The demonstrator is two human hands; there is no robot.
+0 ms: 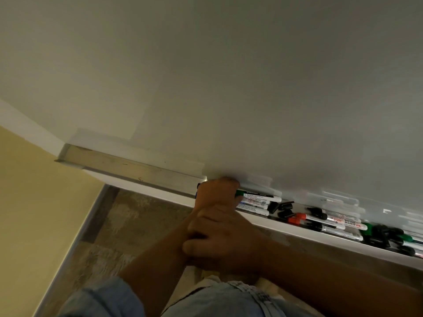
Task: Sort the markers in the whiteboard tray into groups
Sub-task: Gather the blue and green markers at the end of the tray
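A metal whiteboard tray (128, 170) runs along the bottom of the whiteboard (229, 88). My left hand (217, 193) is in the tray and grips the ends of a small bunch of white-barrelled markers. The top one is a green-capped marker (258, 195), and the other markers (254, 208) lie under it. My right hand (226, 243) wraps its fingers around my left wrist. Further right in the tray lie loose black caps (283, 208), a red-capped marker (325, 219), and several mixed black and green markers (409, 240).
The tray's left stretch holds nothing. A yellow wall (34, 202) stands to the left. Patterned floor (128, 220) lies below the tray. My jeans (229, 300) show at the bottom edge.
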